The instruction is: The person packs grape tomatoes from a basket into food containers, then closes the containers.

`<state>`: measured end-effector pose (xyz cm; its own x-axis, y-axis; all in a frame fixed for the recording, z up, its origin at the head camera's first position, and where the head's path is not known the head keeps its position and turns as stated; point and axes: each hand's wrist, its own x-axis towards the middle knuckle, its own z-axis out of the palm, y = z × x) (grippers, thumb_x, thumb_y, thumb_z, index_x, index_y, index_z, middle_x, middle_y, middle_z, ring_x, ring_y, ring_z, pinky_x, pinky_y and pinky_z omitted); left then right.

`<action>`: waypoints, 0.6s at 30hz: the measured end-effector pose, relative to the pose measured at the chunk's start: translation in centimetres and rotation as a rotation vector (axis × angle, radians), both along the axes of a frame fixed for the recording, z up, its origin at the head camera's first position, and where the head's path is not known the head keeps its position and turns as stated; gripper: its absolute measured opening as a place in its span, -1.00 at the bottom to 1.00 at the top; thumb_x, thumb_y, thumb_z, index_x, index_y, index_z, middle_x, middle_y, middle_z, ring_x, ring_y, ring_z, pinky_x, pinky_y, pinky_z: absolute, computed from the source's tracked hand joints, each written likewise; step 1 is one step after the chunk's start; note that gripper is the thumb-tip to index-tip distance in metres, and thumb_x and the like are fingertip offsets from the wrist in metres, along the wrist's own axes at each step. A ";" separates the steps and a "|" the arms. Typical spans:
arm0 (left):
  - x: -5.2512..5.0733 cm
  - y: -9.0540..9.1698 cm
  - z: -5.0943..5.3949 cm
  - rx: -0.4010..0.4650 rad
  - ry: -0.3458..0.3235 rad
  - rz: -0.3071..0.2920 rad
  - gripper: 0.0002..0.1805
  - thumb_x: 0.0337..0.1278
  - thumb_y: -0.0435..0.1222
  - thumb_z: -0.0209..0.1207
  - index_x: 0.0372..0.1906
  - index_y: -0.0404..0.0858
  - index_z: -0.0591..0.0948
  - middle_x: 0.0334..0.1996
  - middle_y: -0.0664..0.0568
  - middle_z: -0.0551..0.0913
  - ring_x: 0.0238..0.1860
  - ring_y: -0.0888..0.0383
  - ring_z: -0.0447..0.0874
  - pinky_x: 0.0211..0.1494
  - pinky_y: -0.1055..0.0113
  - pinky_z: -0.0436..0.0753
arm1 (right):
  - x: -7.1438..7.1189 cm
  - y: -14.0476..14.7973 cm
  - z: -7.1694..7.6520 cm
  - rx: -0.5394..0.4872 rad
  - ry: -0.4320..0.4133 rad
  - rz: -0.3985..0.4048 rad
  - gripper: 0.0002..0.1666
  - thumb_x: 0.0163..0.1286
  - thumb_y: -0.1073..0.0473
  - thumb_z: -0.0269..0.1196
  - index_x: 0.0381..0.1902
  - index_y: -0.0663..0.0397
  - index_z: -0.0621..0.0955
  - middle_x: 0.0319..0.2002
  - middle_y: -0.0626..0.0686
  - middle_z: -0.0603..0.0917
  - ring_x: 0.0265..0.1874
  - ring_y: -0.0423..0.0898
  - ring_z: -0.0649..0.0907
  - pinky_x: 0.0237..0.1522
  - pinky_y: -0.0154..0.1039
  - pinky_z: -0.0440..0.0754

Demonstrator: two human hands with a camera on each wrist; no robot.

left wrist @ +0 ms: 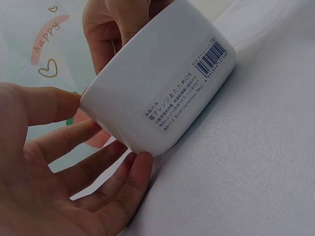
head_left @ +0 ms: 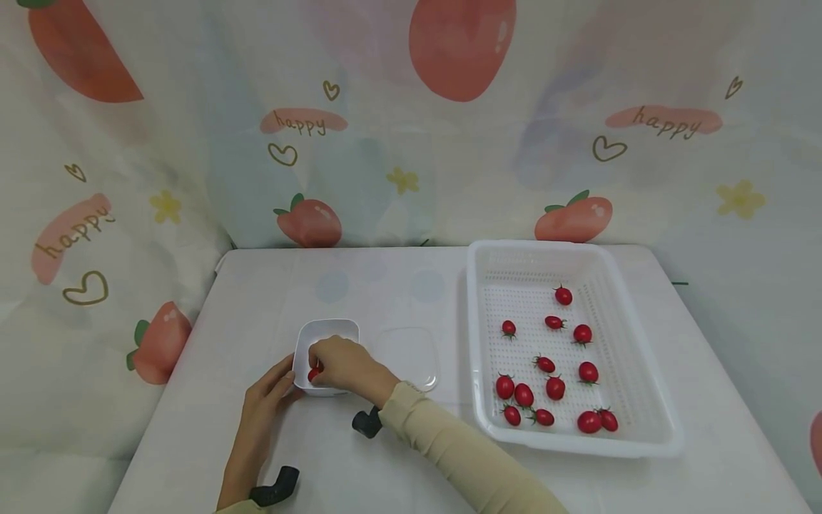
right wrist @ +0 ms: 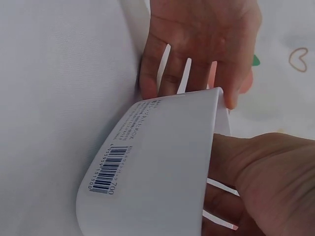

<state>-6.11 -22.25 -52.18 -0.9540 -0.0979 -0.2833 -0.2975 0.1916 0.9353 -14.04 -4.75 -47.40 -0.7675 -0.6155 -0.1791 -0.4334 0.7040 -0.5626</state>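
A small white container stands on the table, with printed text and a barcode showing in the left wrist view. My left hand touches its left side. Fairly straight fingers and a digit at the rim rest against the container wall. My right hand reaches over the rim, its fingers pinching a red cherry tomato low inside. In both wrist views the wall hides the right fingertips and that tomato. Whether more tomatoes lie beneath the hand cannot be seen.
To the right stands a large white perforated basket with several cherry tomatoes spread over its floor. A clear lid lies between container and basket. Black wrist mounts sit near both forearms. A printed curtain hangs behind the table.
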 end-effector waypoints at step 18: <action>-0.1 0.0 -0.2 0.018 0.010 0.011 -0.45 0.59 -0.09 0.09 0.52 -0.18 0.43 0.55 -0.06 0.40 0.15 0.65 0.55 0.15 0.57 0.68 | 0.7 -0.2 0.1 0.071 0.086 0.013 -0.83 0.32 0.11 0.49 -0.19 0.02 0.75 -0.32 -0.08 0.80 -0.45 -0.26 0.55 -0.47 -0.38 0.46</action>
<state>-6.20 -22.25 -52.42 -0.9557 -0.1035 -0.2755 -0.2900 0.1711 0.9416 -13.39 -4.93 -47.33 -0.7742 -0.6135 -0.1558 -0.4873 0.7347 -0.4719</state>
